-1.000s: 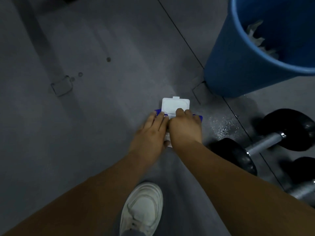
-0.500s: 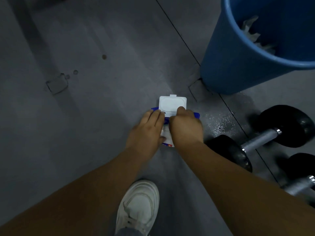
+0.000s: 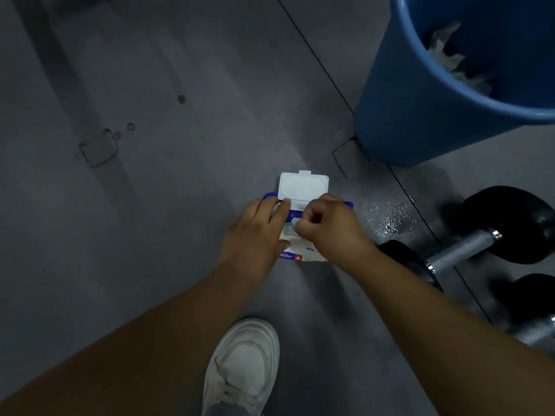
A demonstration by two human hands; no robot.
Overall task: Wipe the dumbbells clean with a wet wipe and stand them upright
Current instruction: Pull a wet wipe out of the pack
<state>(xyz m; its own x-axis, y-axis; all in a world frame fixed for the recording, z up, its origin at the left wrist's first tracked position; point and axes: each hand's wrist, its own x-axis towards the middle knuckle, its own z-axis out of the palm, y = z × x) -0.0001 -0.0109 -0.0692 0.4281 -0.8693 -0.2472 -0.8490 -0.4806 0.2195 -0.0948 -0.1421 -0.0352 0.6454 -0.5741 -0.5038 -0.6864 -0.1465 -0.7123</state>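
The pack of wipes (image 3: 304, 254) lies flat on a dark grey floor (image 3: 180, 211), its white lid (image 3: 303, 186) flipped open away from the person. Right of the pack, a black dumbbell (image 3: 468, 246) with a metal handle lies on its side across a floor seam, and a second dumbbell (image 3: 537, 313) lies beyond it, cut off by the frame edge. Between the pack and the first dumbbell a wet, glistening patch (image 3: 387, 217) is seen. Further right and away from the pack stands a blue bucket (image 3: 399, 109) with crumpled white wipes (image 3: 450, 61) inside. Just nearer than the pack, a white shoe (image 3: 243, 364) is planted.

The pack's left side is pressed down by the left hand (image 3: 255, 235), fingers nearly straight. The right hand (image 3: 330, 229) is curled over the opening, and what appears to be the tip of a wet wipe (image 3: 295, 221) is pinched between thumb and forefinger, though dim light leaves this uncertain.
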